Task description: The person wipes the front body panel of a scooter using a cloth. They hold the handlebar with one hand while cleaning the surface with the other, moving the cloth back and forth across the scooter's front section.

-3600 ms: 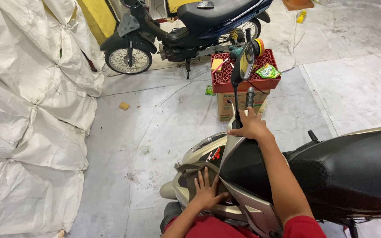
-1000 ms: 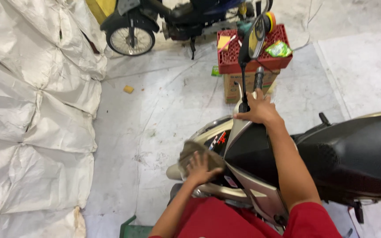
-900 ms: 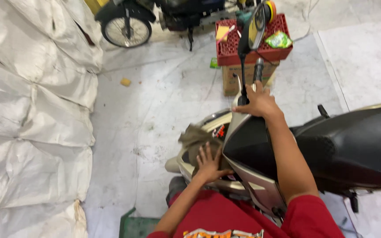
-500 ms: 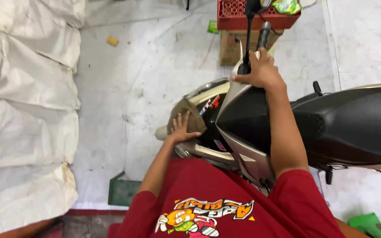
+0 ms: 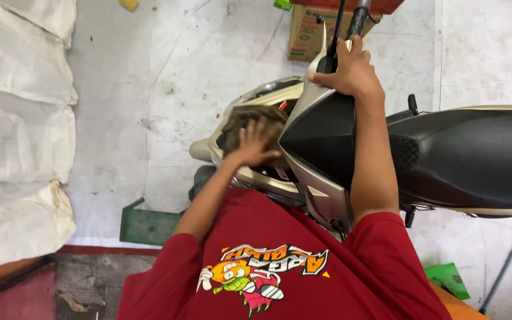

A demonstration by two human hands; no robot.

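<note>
A beige scooter (image 5: 255,176) with a black seat (image 5: 475,155) stands side-on below me. My left hand (image 5: 253,143) lies with fingers spread on a brownish rag (image 5: 249,114), pressing it against the scooter's front panel. My right hand (image 5: 351,72) is closed around the handlebar (image 5: 358,13) near the black mirror stem. My red printed shirt fills the bottom of the view and hides the scooter's footboard.
White sacks (image 5: 19,118) are piled along the left. A cardboard box (image 5: 304,31) under a red crate (image 5: 351,5) stands just beyond the handlebar. A green metal piece (image 5: 146,225) lies on the floor by the front wheel, and a green object (image 5: 445,278) and a thin rod (image 5: 505,266) lie at lower right.
My view has tilted down and closer, so the parked motorbike beyond has left the frame. My left hand has shifted slightly with the rag on the front panel. My right hand stays on the handlebar.
</note>
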